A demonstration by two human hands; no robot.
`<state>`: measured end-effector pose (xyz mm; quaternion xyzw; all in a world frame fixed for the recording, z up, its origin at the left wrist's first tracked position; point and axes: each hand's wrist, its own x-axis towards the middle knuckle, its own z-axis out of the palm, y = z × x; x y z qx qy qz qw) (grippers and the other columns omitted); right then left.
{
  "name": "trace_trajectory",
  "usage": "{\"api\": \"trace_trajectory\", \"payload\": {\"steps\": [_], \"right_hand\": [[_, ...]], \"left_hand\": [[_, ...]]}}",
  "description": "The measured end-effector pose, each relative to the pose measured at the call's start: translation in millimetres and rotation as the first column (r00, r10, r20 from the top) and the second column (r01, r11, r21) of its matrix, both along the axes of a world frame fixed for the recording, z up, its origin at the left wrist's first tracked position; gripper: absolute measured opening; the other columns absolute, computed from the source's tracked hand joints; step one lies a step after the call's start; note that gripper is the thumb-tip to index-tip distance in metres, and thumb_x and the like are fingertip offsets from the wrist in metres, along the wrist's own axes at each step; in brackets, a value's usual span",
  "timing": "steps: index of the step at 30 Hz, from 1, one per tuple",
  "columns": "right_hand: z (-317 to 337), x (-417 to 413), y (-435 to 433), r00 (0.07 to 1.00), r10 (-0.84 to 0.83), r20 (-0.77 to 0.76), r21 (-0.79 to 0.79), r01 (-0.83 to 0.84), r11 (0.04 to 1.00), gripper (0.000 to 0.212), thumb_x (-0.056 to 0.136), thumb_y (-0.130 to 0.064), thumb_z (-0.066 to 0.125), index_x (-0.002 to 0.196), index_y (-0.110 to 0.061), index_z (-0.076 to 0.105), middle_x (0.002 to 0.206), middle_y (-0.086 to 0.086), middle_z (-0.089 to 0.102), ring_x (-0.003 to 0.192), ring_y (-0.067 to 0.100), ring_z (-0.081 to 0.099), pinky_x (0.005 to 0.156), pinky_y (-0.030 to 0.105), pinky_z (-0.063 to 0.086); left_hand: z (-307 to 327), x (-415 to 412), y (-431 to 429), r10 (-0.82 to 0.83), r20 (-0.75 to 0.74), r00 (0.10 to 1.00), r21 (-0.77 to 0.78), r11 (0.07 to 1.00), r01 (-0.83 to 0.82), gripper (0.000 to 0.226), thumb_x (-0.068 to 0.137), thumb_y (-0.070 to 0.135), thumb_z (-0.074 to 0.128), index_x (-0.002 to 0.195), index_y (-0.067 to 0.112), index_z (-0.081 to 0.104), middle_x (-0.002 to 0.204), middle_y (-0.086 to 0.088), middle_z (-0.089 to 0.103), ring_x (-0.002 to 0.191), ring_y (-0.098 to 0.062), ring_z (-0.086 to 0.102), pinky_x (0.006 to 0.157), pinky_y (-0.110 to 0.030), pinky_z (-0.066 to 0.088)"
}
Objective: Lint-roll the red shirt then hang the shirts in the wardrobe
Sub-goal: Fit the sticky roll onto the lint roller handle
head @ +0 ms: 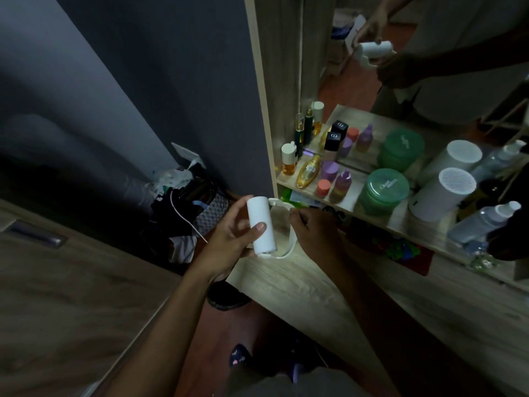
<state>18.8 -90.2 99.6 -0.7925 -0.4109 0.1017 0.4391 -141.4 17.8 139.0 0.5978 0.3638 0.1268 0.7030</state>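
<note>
The white lint roller [261, 225] stands nearly upright, its clear cover [282, 224] swung open to its right.

The left hand [229, 236] grips a white lint roller [261, 226], thumb across the roll. The right hand [313, 233] holds its translucent cover [282, 227] beside a cluttered shelf [289, 180] of bottles.

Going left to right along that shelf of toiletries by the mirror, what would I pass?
Amber bottle with white cap → golden bottle lying down → coral-capped jar → green round tub → white ribbed-top cylinder → clear pump bottle.
</note>
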Motion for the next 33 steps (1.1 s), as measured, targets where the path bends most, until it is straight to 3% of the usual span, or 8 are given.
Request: {"api": "trace_trajectory", "payload": {"steps": [5, 9, 13, 17, 22, 29, 33], "right_hand": [[5, -4, 5, 1.0, 0.005, 0.001, -0.03, -0.005, 1.0, 0.038, 0.098, -0.023, 0.056, 0.063, -0.008, 0.058, 0.058, 0.002, 0.054, 0.055, 0.017, 0.055, 0.053, 0.031, 0.044], [12, -8, 6, 0.999, 0.023, 0.031, -0.063, -0.021, 0.998, 0.035, 0.099, -0.021, 0.056, 0.067, -0.008, 0.061, 0.061, -0.002, 0.051, 0.053, 0.007, 0.045, 0.05, 0.012, 0.03], [15, -12, 9, 0.999, 0.034, -0.013, -0.071, -0.035, 0.997, 0.036, 0.099, -0.02, 0.055, 0.064, -0.013, 0.054, 0.059, -0.001, 0.05, 0.051, 0.0, 0.043, 0.049, 0.017, 0.031], [22, -12, 15, 0.999, 0.04, -0.013, -0.086, -0.041, 0.995, 0.036, 0.1, -0.022, 0.053, 0.065, -0.015, 0.053, 0.056, -0.004, 0.047, 0.049, -0.001, 0.044, 0.047, 0.011, 0.027], [26, -8, 14, 0.997, 0.077, 0.023, -0.073, -0.075, 0.994, 0.035, 0.1, -0.022, 0.053, 0.065, -0.016, 0.053, 0.057, -0.004, 0.048, 0.048, 0.0, 0.043, 0.046, 0.011, 0.028], [15, -13, 6, 0.993, 0.09, 0.07, -0.015, -0.089, 0.996, 0.031, 0.098, -0.017, 0.057, 0.067, -0.014, 0.054, 0.059, 0.001, 0.051, 0.053, 0.013, 0.048, 0.049, 0.012, 0.028], [16, -16, 6, 0.989, 0.124, 0.076, -0.005, -0.124, 0.992, 0.031, 0.097, -0.017, 0.057, 0.067, -0.017, 0.051, 0.06, 0.002, 0.053, 0.054, 0.016, 0.052, 0.05, 0.013, 0.03]], "left_hand": [[8, -5, 3, -0.035, -0.007, 0.999, -0.016, 0.999, 0.035, 0.058, 0.088, 0.018, 0.071, 0.138, 0.033, 0.046, 0.121, -0.014, 0.068, 0.109, -0.032, 0.068, 0.091, -0.065, 0.049], [14, -10, 5, -0.087, -0.032, 0.996, -0.015, 0.996, 0.087, 0.054, 0.092, 0.012, 0.068, 0.138, 0.029, 0.045, 0.123, -0.022, 0.066, 0.116, -0.042, 0.063, 0.089, -0.072, 0.048], [21, -14, 6, -0.111, -0.048, 0.993, -0.009, 0.994, 0.111, 0.055, 0.093, 0.012, 0.067, 0.139, 0.03, 0.044, 0.121, -0.018, 0.068, 0.114, -0.04, 0.065, 0.089, -0.069, 0.049], [28, -12, 8, -0.153, -0.062, 0.986, 0.022, 0.988, 0.154, 0.058, 0.093, 0.016, 0.068, 0.141, 0.033, 0.042, 0.121, -0.015, 0.068, 0.116, -0.039, 0.064, 0.091, -0.066, 0.051], [28, -12, 6, -0.178, -0.077, 0.981, 0.088, 0.979, 0.184, 0.073, 0.091, 0.026, 0.07, 0.151, 0.041, 0.031, 0.128, -0.007, 0.068, 0.12, -0.028, 0.064, 0.096, -0.065, 0.049], [25, -15, 4, -0.222, -0.122, 0.967, 0.146, 0.96, 0.239, 0.082, 0.094, 0.021, 0.067, 0.156, 0.041, 0.018, 0.136, 0.005, 0.064, 0.123, -0.014, 0.062, 0.099, -0.056, 0.051], [24, -18, 4, -0.222, -0.135, 0.966, 0.21, 0.946, 0.247, 0.086, 0.087, 0.036, 0.072, 0.154, 0.044, 0.02, 0.14, 0.007, 0.06, 0.125, -0.012, 0.06, 0.1, -0.052, 0.052]]}}
